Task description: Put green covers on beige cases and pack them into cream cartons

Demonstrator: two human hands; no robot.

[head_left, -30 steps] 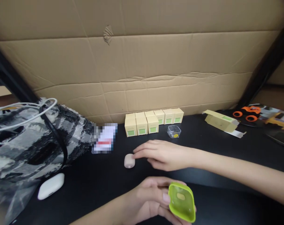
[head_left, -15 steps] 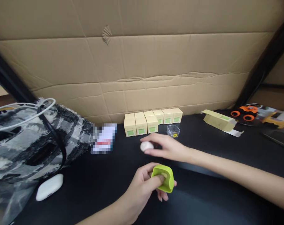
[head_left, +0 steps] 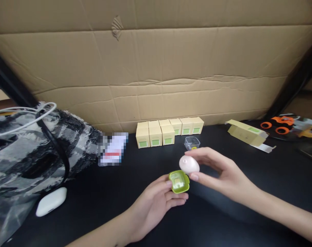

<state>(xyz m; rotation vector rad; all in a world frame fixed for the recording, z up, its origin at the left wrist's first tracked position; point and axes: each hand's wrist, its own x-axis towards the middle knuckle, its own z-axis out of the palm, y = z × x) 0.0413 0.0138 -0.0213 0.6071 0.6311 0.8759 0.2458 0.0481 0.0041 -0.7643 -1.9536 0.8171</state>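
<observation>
A small green square cup (head_left: 179,181) rests in my left hand (head_left: 156,204), its open side facing up, with my thumb on its left rim and my fingers beneath it. Something pale or clear shows inside the cup. My right hand (head_left: 217,171) pinches a pale pink, egg-shaped object (head_left: 189,164) between thumb and fingers, just above the cup's upper right edge. A small round nub is on the egg-shaped object's face. Behind my right hand stands a clear square cup (head_left: 192,142) with a yellow sticker.
Several pale yellow boxes (head_left: 156,134) stand in rows by the cardboard wall (head_left: 171,61). An opened box (head_left: 248,134) and an orange toy car (head_left: 280,124) lie at the right. A white case (head_left: 52,201), patterned fabric and a blurred packet (head_left: 114,149) are at the left.
My right hand has moved right, bringing the pink object beside the green cup. The cup has turned in my left hand, and my left thumb has moved from inside it to its rim.
</observation>
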